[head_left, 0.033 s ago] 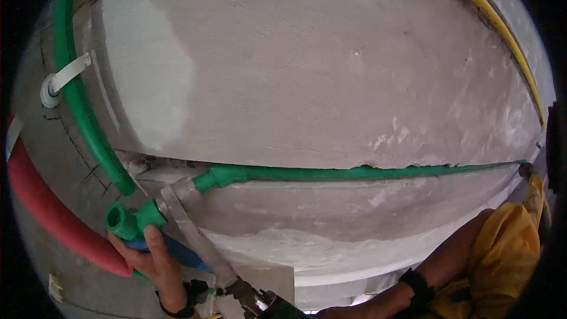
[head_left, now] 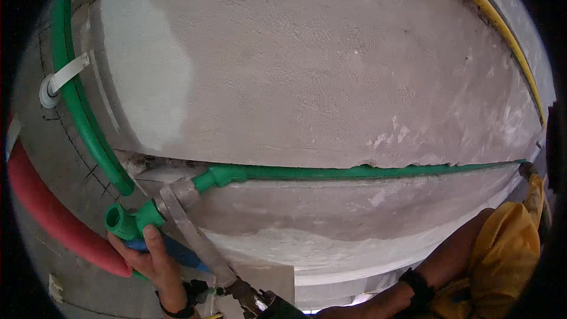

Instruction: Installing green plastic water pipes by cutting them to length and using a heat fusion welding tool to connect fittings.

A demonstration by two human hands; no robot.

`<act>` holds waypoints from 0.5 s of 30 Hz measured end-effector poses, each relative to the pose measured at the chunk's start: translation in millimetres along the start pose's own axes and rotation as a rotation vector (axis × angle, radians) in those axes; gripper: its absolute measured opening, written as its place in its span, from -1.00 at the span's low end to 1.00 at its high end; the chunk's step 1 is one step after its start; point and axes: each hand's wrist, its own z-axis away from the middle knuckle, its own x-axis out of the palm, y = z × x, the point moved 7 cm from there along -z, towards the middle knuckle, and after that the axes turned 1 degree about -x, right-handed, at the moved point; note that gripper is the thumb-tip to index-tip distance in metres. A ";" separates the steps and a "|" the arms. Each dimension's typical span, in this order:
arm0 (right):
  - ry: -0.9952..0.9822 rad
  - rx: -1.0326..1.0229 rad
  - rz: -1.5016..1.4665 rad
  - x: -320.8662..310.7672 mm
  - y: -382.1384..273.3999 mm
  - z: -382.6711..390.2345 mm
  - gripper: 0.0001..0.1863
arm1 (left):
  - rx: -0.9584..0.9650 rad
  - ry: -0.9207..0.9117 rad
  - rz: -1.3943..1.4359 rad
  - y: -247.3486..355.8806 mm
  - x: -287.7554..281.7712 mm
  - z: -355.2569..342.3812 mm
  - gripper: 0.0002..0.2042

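Observation:
My left hand (head_left: 162,269) is closed around a green tee fitting (head_left: 121,221), its open mouth facing up. Along the palm and fingers runs a blue piece (head_left: 183,254). A pipe welding iron with a flat grey metal plate (head_left: 201,239) sits between the fitting and the end of a green pipe (head_left: 307,173). That pipe lies in a groove in the plastered wall and ends in a green coupling (head_left: 227,175) against the iron's round heating sleeve. From the right, my right hand (head_left: 354,312) reaches toward the iron's dark handle (head_left: 283,310). Its fingers fall below the picture's edge.
Another green pipe (head_left: 85,109) hangs down at the left, crossed by a white strap (head_left: 69,73). Below it curves a thick red pipe (head_left: 59,224). A yellow conduit (head_left: 490,9) bends along the upper right. The plastered wall (head_left: 295,71) fills the middle.

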 end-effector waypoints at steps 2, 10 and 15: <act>0.018 -0.042 -0.019 -0.5 -5.7 -1.0 -0.66 | 0.022 0.032 -0.025 3.0 -1.4 0.5 -0.43; 0.024 0.151 0.072 -3.7 -16.8 -0.6 -0.65 | -0.010 0.078 -0.001 0.4 -3.7 2.8 -0.43; 0.043 0.170 0.060 -3.0 -6.9 4.8 -0.64 | -0.017 0.056 -0.025 2.7 -4.1 0.4 -0.41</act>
